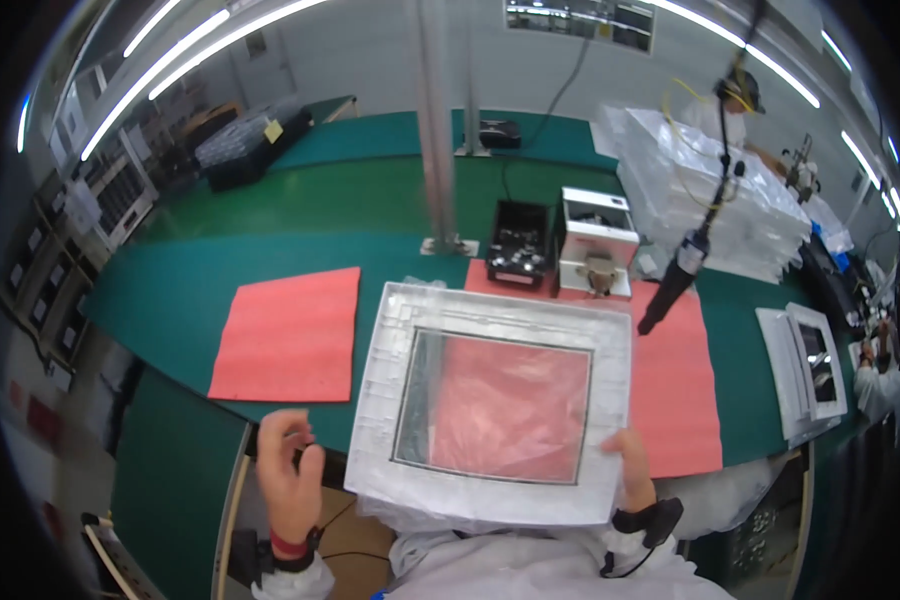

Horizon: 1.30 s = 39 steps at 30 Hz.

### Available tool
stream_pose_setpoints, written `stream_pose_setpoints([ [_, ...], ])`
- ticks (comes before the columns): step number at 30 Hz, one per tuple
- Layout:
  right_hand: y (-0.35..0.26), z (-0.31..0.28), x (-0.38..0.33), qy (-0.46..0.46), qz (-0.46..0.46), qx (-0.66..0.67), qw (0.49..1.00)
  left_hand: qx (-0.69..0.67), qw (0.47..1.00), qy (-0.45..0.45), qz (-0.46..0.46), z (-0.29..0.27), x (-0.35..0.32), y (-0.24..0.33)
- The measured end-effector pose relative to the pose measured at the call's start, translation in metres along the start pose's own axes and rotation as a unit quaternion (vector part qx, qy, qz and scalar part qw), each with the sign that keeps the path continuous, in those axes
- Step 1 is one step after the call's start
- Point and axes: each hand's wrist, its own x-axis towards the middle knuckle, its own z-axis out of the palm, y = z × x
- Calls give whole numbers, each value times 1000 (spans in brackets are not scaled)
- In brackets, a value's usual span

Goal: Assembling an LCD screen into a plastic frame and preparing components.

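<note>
R hand (632, 468) grips the lower-right corner of a silver rectangular frame (490, 330) w/ a clear window, fingers clamped on its edge, thumb on top. Frame sits tilted toward the person, partly over the green surface (370, 215) and a pink foam sheet (685, 390), prob. so the window can be looked through. L hand (290, 480) is off the frame, just beside its lower-left corner, fingers loosely curled, holding nothing. 2nd pink foam sheet (290, 335) lies to the left. Hanging power screwdriver (675, 275) dangles above the right foam.
</note>
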Motion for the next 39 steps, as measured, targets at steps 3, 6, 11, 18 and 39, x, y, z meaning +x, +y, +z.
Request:
stream_pose_setpoints([
  [3, -11, 35, -4, -31, 10, 2, 999, -245, 938, -133, -205, 7, 0, -65],
  [6, -15, 63, 1, 56, -36, -42, 997, -364, 857, -186, -313, 1, 5, -73],
  [11, -31, 85, 19, 106, -176, -216, 955, -294, 883, -191, -310, -3, 30, -68],
  [18, -35, 104, 17, 203, -288, -181, 918, -419, 812, -55, -403, -41, 18, -80],
  [39, -91, -188, -247, 308, -266, -113, 906, -190, 936, -159, -250, 47, 49, -129],
])
